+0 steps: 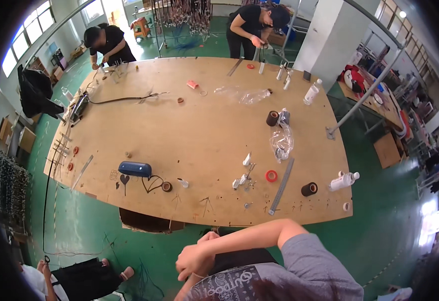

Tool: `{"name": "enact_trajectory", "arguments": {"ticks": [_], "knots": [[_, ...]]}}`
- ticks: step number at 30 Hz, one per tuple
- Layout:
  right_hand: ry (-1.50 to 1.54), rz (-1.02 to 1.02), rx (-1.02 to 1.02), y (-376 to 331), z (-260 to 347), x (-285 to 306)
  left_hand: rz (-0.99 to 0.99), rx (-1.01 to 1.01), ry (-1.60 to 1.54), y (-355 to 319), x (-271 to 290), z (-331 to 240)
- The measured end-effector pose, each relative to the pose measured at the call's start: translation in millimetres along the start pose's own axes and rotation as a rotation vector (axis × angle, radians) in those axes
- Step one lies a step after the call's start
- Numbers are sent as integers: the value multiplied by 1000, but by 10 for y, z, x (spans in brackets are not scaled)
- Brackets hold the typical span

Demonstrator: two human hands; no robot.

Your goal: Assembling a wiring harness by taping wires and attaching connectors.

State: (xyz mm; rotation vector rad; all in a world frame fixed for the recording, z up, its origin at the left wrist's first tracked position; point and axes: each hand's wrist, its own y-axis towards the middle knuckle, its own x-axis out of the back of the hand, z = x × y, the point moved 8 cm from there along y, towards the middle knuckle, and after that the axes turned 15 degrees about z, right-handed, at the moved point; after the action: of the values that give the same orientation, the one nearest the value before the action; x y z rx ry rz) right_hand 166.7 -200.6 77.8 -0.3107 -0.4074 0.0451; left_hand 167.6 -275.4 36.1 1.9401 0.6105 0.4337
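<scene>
Both my hands are together in front of my body, just off the table's near edge. My right forearm crosses to the left, and my right hand (193, 259) lies with bent fingers over my left wrist area; whatever is under it is hidden. Above it shows my left hand (209, 237), curled closed, its inside out of sight. A thin bracelet (197, 275) circles the wrist below. Nearest on the table are a steel ruler (282, 187), a red tape roll (271, 175), white-wrapped small pieces (239, 181) and a dark tape roll (309, 189).
A blue cylindrical case (134, 169) and a heart-shaped wire (153, 184) lie left on the wooden table (204, 130). Clear bottles (344, 181) stand or lie at right. Two people work at the far side; another sits lower left. A metal pole (367, 90) rises at right.
</scene>
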Motion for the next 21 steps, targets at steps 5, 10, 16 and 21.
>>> {"name": "enact_trajectory", "arguments": {"ticks": [5,10,16,21], "knots": [[-398,176,-75,605,-50,-358,-726,1121,-171,-680,114,160],[-354,297,136,623,116,-571,-843,1281,-67,-1663,-109,-74],[461,162,459,186,-330,-768,-1044,1225,-84,-1731,-644,-1586],[770,128,273,-5,-314,-1560,-1364,6,-48,-850,-994,-2627]]}}
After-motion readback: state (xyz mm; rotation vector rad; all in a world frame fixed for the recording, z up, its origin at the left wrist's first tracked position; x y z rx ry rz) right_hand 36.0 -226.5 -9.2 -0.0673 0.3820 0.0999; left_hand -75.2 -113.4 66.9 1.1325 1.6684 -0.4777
